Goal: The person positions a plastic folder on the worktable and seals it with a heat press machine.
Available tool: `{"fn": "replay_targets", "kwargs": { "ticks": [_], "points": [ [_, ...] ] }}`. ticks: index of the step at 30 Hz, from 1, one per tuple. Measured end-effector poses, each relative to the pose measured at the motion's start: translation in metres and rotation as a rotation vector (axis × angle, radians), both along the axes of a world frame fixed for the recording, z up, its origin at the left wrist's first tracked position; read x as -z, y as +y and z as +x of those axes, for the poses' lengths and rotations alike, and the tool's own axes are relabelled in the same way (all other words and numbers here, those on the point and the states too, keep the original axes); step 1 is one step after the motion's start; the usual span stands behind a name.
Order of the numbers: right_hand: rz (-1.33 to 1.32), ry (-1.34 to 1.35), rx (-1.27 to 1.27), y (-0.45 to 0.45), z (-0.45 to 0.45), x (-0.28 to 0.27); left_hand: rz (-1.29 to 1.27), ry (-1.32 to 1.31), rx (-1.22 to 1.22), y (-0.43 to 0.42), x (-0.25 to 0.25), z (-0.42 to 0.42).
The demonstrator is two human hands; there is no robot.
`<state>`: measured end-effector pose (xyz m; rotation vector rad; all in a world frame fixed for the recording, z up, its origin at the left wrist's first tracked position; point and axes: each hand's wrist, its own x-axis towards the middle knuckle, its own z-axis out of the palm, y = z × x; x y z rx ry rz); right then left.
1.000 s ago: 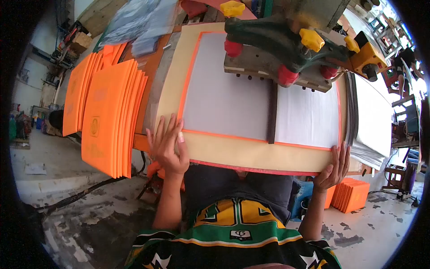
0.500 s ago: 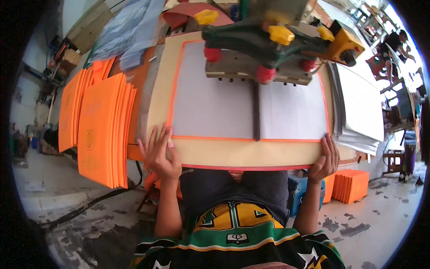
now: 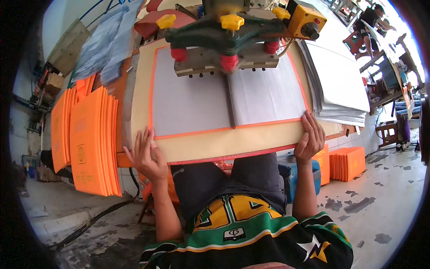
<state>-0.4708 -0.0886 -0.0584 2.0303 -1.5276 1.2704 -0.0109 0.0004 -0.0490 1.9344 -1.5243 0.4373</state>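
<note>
A cream board with a red front edge lies under the press. On it rests an orange-edged cover, its left part grey and its right part whitish, with a dark strip between them. My left hand touches the cover's front left corner, fingers apart. At the front right corner my right hand lies with its fingers stretched over the board's edge. The machine's press head, with yellow knobs and red spacers, hangs over the cover's back part and hides it.
Orange folders stand in a row at the left, with clear plastic sheets behind. White sheets are stacked at the right. Orange bundles and a blue container are below. Another person is at the far right.
The view has shifted, so the press and board appear further left. Both hands remain at the cover's front corners. The dark strip between its two parts looks narrower.
</note>
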Motion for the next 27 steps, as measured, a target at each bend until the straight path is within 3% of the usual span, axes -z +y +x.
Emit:
{"fn": "replay_targets", "kwargs": {
  "ticks": [27],
  "points": [
    [-0.019, 0.028, 0.022, -0.0041, -0.0022, 0.0048, -0.028, 0.026, 0.027, -0.0015, -0.0054, -0.0008]
  ]
}}
